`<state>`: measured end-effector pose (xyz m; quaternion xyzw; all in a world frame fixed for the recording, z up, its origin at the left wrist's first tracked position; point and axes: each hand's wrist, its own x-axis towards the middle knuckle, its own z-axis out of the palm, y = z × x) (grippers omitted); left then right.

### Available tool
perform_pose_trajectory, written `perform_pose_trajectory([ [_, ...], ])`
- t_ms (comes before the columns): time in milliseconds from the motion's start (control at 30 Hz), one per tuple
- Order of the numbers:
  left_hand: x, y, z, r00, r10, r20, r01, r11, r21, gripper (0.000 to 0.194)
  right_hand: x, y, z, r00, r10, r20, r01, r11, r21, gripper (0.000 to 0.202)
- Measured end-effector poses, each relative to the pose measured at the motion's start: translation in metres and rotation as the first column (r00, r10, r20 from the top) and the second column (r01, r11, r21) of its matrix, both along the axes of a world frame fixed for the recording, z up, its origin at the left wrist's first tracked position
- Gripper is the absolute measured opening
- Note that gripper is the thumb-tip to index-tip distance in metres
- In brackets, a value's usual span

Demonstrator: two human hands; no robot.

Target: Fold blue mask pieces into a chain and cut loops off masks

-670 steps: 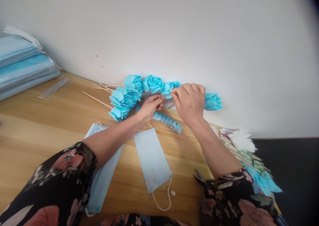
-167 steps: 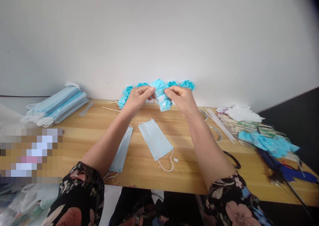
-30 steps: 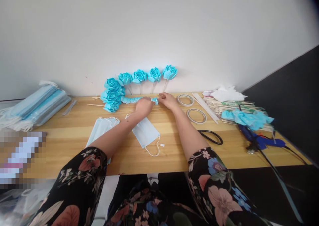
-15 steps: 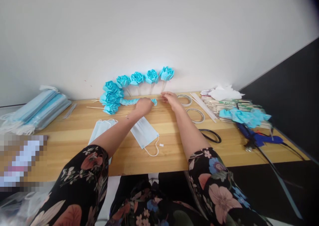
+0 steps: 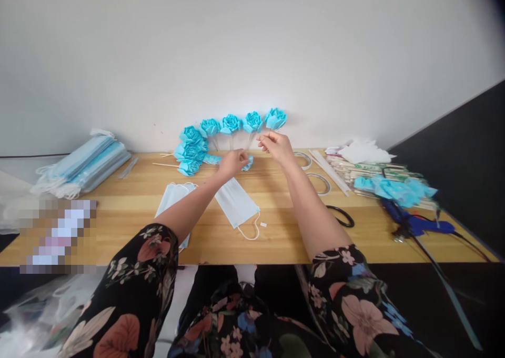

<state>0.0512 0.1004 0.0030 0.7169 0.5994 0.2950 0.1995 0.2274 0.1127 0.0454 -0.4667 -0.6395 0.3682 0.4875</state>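
Observation:
My left hand rests on the wooden table and holds down a pleated light-blue strip, whose far end shows to the right of the fingers. My right hand is lifted just above and to the right of it, with thumb and fingers pinched and nothing visible between them. Behind both hands, several blue fabric roses on sticks lean on the white wall. More roses lie in a heap to their left.
Two flat face masks lie near my arms. A stack of masks sits far left. To the right are two tape rolls, scissors, a blue glue gun, blue scraps and white paper.
My right hand has risen off the table from the strip's end, fingers pinched. My left hand stays on the strip. The view has shifted slightly.

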Motion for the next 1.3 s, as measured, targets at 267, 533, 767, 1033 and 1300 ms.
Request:
perform_pose_trajectory([
  [267, 0.020, 0.001, -0.002, 0.996, -0.078, 0.054, 0.081, 0.995, -0.061, 0.032, 0.037, 0.012, -0.017, 0.962, -0.064, 0.267, 0.071, 0.997, -0.019, 0.025],
  [533, 0.014, -0.028, 0.013, 0.937, -0.182, -0.297, 0.188, 0.982, -0.010, 0.032, 0.041, 0.025, -0.028, 0.835, 0.029, 0.549, 0.051, 0.990, -0.131, 0.025],
  [767, 0.019, -0.031, 0.009, 0.886, -0.204, -0.417, 0.223, 0.975, -0.002, 0.038, 0.035, 0.029, -0.035, 0.829, 0.134, 0.543, 0.046, 0.951, -0.305, 0.014],
  [1033, 0.009, -0.020, 0.002, 0.976, -0.187, -0.112, 0.186, 0.982, -0.022, 0.040, 0.027, 0.031, -0.047, 0.852, 0.103, 0.513, 0.062, 0.953, -0.295, 0.019],
  [1300, -0.045, -0.040, 0.034, 0.839, 0.001, 0.544, 0.033, 0.998, -0.054, 0.039, 0.031, 0.036, -0.054, 0.861, 0.041, 0.507, 0.121, 0.952, -0.282, 0.009],
])
